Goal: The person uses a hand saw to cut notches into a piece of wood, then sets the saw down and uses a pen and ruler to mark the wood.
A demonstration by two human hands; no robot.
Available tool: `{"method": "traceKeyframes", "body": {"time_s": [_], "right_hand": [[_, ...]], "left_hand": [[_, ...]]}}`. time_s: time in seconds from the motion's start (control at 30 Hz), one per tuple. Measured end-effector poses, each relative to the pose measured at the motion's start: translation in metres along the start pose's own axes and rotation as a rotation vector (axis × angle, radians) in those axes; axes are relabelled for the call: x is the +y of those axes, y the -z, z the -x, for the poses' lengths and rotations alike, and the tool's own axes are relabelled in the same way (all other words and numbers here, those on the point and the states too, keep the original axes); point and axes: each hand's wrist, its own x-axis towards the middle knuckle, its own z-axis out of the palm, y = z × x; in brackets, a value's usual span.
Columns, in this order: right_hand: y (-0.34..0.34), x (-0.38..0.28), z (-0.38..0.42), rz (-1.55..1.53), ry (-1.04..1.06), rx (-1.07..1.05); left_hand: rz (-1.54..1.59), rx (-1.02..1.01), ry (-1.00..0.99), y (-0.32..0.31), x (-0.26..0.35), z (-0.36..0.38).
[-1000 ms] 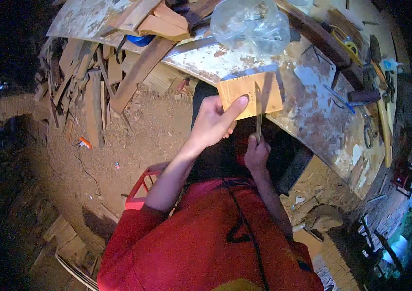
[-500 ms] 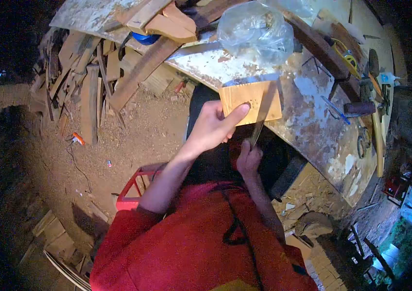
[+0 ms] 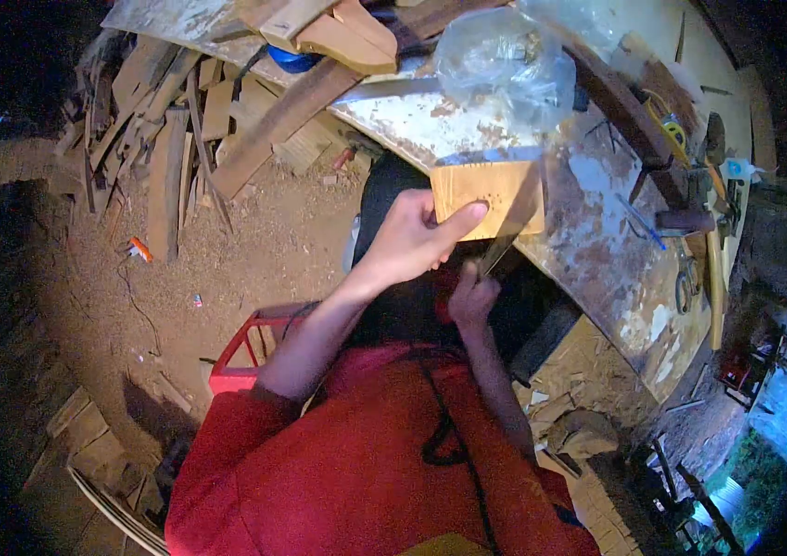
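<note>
My left hand (image 3: 417, 239) grips a thin, light wooden board (image 3: 468, 185) at its left side, the thumb pressed flat on the face near several small dark holes. Along the board's top edge runs a row of short dark marks. My right hand (image 3: 474, 298) is closed around the lower end of a long, flat metal tool (image 3: 502, 248), somewhat blurred. The tool slants up and right across the right part of the board, and its exact kind cannot be made out. Both hands are in front of my lap, by the edge of the worn workbench (image 3: 588, 250).
On the bench lie a clear plastic bag (image 3: 495, 60), a dark wooden beam (image 3: 625, 107), a tape measure (image 3: 674, 132), a blue pen-like stick (image 3: 642, 222) and scissors (image 3: 686, 285). Scrap wood (image 3: 166, 176) is piled at left. A red stool frame (image 3: 241, 357) stands beside me.
The view has shifted slightly, moving the bench items a little. The tool lies at a somewhat greater slant across the board, and my right hand is slightly lower. Both hands keep their hold.
</note>
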Motion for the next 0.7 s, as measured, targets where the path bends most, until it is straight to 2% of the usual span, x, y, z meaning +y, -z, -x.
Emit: {"method": "traceKeyframes", "body": {"time_s": [0.07,0.13,0.17,0.2,0.27,0.37,0.47,0.5,0.6,0.63,0.7], "right_hand": [[-0.013,0.01,0.001,-0.019,0.22,0.17],[0.005,-0.022,-0.006,-0.185,0.021,0.038],[0.02,-0.041,-0.019,-0.187,0.096,-0.002],[0.034,-0.066,-0.03,-0.238,0.041,0.005],[0.022,-0.025,-0.018,-0.012,0.086,-0.081],[-0.003,0.007,0.007,-0.072,-0.058,-0.009],[0.019,-0.047,-0.017,-0.238,-0.145,0.014],[0.038,-0.077,-0.027,-0.288,-0.177,-0.046],[0.023,-0.058,-0.02,-0.342,-0.107,0.0],[-0.002,-0.019,-0.007,-0.232,-0.007,0.114],[0.007,-0.025,-0.007,-0.23,-0.062,0.055]], "left_hand": [[-0.004,0.003,0.001,-0.001,0.004,-0.001],[-0.005,0.01,0.012,-0.001,0.002,0.0],[0.04,-0.021,0.001,-0.001,-0.003,0.0],[0.0,-0.015,-0.001,0.0,-0.008,-0.002],[-0.01,-0.018,-0.01,0.0,0.001,0.0],[-0.009,0.019,-0.029,-0.002,-0.001,-0.001],[0.021,-0.013,0.004,0.002,-0.008,-0.001],[0.015,-0.022,0.014,0.004,-0.009,-0.002],[0.032,-0.035,-0.026,0.004,-0.001,0.0],[0.005,-0.029,-0.009,0.005,0.003,0.001],[0.007,0.01,-0.114,0.0,-0.003,-0.001]]}}
